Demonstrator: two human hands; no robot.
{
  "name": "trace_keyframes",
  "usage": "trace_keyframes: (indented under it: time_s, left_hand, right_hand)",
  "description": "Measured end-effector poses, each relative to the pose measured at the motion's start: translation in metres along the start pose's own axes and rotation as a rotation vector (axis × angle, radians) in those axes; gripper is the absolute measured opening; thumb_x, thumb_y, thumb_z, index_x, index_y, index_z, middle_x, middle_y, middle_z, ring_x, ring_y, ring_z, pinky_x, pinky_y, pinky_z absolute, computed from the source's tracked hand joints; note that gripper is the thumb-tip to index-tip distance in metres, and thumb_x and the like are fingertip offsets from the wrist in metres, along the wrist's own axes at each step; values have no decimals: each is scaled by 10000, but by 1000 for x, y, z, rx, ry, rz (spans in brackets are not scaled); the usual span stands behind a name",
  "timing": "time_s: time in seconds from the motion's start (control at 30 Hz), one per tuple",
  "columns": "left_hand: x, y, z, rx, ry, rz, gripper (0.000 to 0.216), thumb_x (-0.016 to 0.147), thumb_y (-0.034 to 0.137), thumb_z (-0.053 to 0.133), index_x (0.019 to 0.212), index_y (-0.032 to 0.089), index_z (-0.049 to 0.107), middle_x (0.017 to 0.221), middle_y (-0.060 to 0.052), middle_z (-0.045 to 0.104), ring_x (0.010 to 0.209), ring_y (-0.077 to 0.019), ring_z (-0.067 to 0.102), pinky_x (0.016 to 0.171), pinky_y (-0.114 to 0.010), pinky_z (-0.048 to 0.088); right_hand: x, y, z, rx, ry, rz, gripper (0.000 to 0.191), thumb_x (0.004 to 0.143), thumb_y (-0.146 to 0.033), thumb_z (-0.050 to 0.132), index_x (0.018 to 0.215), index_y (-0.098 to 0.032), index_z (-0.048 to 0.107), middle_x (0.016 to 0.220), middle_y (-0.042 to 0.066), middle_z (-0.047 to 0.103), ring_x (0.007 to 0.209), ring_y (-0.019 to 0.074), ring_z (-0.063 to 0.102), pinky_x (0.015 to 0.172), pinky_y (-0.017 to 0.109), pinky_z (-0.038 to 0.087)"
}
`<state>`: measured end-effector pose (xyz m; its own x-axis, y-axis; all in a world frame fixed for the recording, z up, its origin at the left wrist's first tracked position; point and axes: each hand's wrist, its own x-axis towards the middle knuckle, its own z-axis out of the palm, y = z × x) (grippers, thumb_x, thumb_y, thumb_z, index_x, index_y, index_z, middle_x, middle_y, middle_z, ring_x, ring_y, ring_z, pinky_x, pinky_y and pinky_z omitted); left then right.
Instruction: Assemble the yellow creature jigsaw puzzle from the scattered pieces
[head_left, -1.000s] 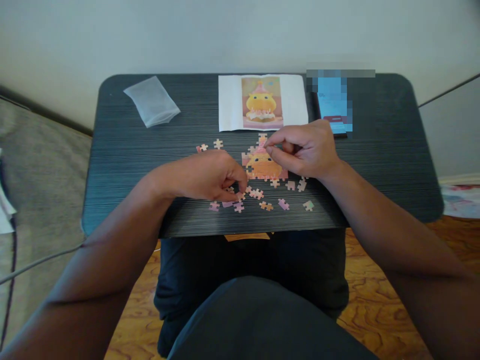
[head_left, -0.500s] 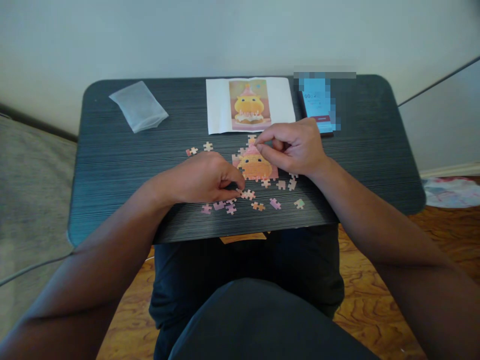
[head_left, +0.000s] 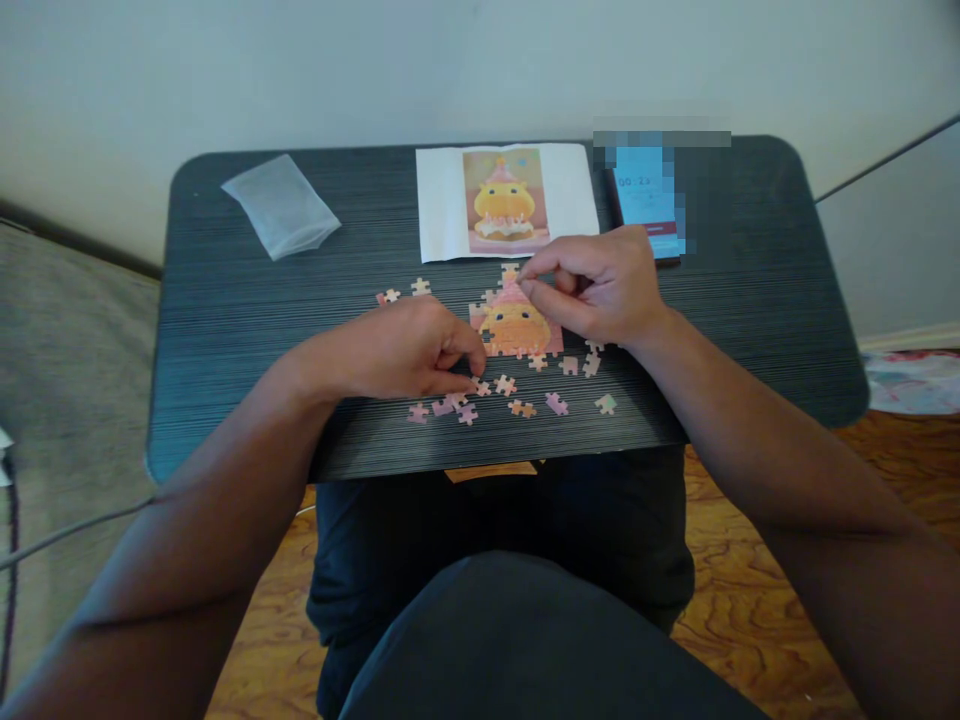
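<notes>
A partly joined jigsaw puzzle [head_left: 517, 325] showing a yellow character in a pink hat lies mid-table. My right hand [head_left: 600, 285] is at its upper right edge, thumb and forefinger pinched near the hat; whatever is between the tips is hidden. Lower left of the puzzle, my left hand [head_left: 420, 350] is held low with thumb and forefinger apart. Its thumb tip is at a loose puzzle piece [head_left: 481, 386]. Another pale piece [head_left: 505, 384] lies just to the right. Several more loose pieces, among them a purple one [head_left: 556, 403] and a greenish one [head_left: 606, 404], are spread along the near side.
Behind the puzzle lies a printed reference picture [head_left: 506, 200] on white paper. A phone [head_left: 646, 195] with a lit screen is to its right, partly blurred out. At the back left rests a clear plastic bag [head_left: 283, 208]. The dark table [head_left: 765, 300] stands against the wall.
Two pale pieces by my left fingers, close together before, now lie apart. My right hand keeps its pinch by the hat. The whole view has shifted slightly.
</notes>
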<state>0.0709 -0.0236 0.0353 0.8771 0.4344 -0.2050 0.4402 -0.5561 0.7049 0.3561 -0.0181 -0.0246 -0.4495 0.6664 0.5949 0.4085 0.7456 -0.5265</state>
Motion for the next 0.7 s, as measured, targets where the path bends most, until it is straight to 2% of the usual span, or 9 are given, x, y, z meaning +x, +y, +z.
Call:
trace_keyframes:
  time_s: [0.1,0.2,0.3,0.43,0.5,0.6,0.7]
  left_hand:
    - [-2,-3,-2,-23,32,-7,146,965,270,751,1004,204,875,562,69,585,481,-77,487,535,-246,333]
    - [-5,-6,-5,-7,119,-32,170,974,276,730,989,193,877,578,48,610,498,-82,481,533,-252,332]
    - [-9,-13,-11,53,308,-100,157,968,279,748,972,178,868,581,43,618,509,-78,458,542,-263,319]
    - [-20,-31,-26,109,593,-206,147,947,276,804,975,144,863,545,55,557,513,-72,415,544,-269,296]
    - [-27,-42,-35,77,644,-245,155,924,272,832,973,128,865,554,55,551,505,-70,403,523,-267,281]
    - [-36,-57,-46,-1,642,-303,180,898,274,852,985,116,868,569,46,552,507,-70,397,505,-260,265]
    - [-37,-69,-47,-102,550,-297,192,878,277,855,1008,137,877,550,41,533,503,-77,386,487,-257,260]
  right_hand:
    - [0,1,-1,-27,-13,52,119,962,-333,735,938,-238,802,538,-85,526,503,100,488,596,282,383]
    - [0,2,-3,-57,8,90,117,955,-342,736,923,-247,798,532,-85,505,502,104,473,613,293,403]
    - [0,4,-7,-77,60,68,93,947,-313,744,930,-250,810,528,-86,502,484,96,452,596,298,392]
    - [-1,6,-13,-108,151,44,67,939,-284,767,933,-261,831,502,-96,486,446,85,424,543,295,350]
    - [-1,7,-16,-95,181,14,44,927,-253,786,924,-264,829,488,-102,486,421,83,415,509,294,339]
    - [-2,10,-18,-106,188,12,51,918,-237,806,907,-284,823,489,-96,522,412,100,441,472,312,337]
    - [-3,13,-19,-110,180,60,73,920,-234,812,913,-305,827,488,-92,537,411,114,455,467,329,355]
